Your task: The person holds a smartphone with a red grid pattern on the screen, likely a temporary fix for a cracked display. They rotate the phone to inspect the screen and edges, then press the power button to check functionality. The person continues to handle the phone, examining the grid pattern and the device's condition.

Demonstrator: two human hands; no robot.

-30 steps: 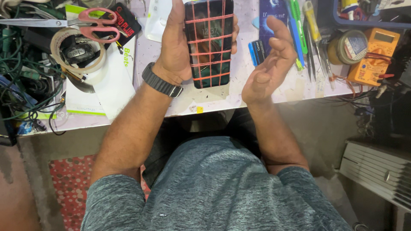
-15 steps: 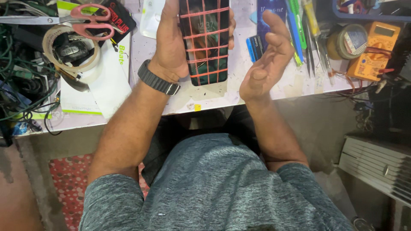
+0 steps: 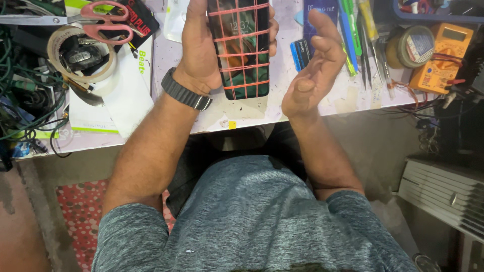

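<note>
Red-banded phone [image 3: 242,50] raised slightly, gripped in left hand [image 3: 201,45]; right hand [image 3: 315,73] open, empty, drifted nearer.

I see one smartphone [image 3: 242,50] at the upper centre of the frame, above the desk [image 3: 252,113]. It is dark and rectangular, screen facing the camera and lit. Red rubber bands cross it in a grid, several horizontal and a few lengthwise. Its long axis runs top to bottom in the frame; its upper end is cut off by the frame edge.
</note>
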